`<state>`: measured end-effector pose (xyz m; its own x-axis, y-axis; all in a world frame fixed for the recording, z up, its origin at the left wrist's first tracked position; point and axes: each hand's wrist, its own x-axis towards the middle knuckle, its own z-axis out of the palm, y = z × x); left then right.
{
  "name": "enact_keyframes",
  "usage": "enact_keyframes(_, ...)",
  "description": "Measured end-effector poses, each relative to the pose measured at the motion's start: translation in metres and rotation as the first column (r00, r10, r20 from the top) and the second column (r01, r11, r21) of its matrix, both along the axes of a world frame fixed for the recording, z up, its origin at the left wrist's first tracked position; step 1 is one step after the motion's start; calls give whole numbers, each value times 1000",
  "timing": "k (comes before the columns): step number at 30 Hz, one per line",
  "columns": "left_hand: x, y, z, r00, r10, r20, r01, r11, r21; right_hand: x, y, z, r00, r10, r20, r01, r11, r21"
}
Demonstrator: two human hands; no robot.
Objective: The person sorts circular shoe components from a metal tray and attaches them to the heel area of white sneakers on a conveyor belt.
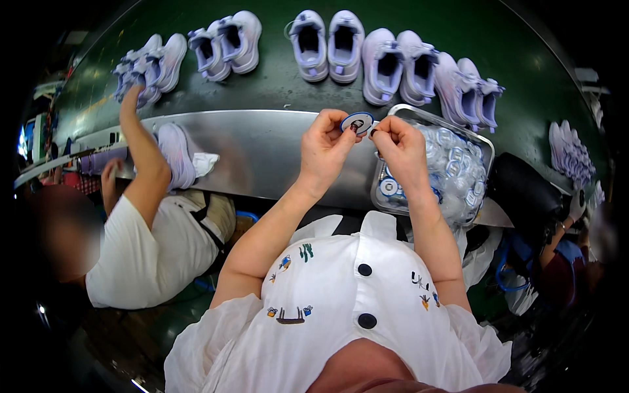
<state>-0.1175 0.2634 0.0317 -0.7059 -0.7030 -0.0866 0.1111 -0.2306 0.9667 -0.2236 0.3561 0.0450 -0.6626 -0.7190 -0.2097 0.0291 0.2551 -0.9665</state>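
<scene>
My left hand (324, 149) pinches a round tag (359, 122), white with a blue rim and a dark mark, between thumb and fingers. Just right of it, the fingers of my right hand (403, 149) are pressed together close to the tag's edge; whatever they hold is too small to make out. Under my right wrist stands a clear plastic tray (489, 159), heaped with similar round tags (452, 173) in a tangle of clear film or loops. Both hands are over the metal edge strip of the bench.
Pairs of pale lilac sneakers (327, 49) stand along the green bench (278, 92) beyond the metal strip (255, 144). At left a co-worker (144, 255) reaches into shoes, beside another lilac shoe (175, 156) and crumpled white paper (205, 163). Another person's arm (557, 236) shows at right.
</scene>
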Motion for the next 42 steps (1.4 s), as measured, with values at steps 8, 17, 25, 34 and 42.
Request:
enact_keyframes(8,34,-35,-11,994,90,69,-79,986,-146,19,-50,-4,969,150,197,-147,989,-33)
enact_keyframes(17,48,-76,-20,988,114,103,-56,892,-448,32,-86,-5,952,168,256,-164,986,-36)
enact_keyframes(25,49,-110,-40,982,1,187,103,832,-546,13,-98,-56,943,179,282,-125,972,-198)
enact_keyframes(34,13,-136,-98,903,165,396,26,900,-434,-13,-141,-76,929,199,-313,-99,947,306)
enact_keyframes(42,-11,-152,-101,888,87,452,83,935,-344,-11,-159,-93,550,402,-732,-31,886,463)
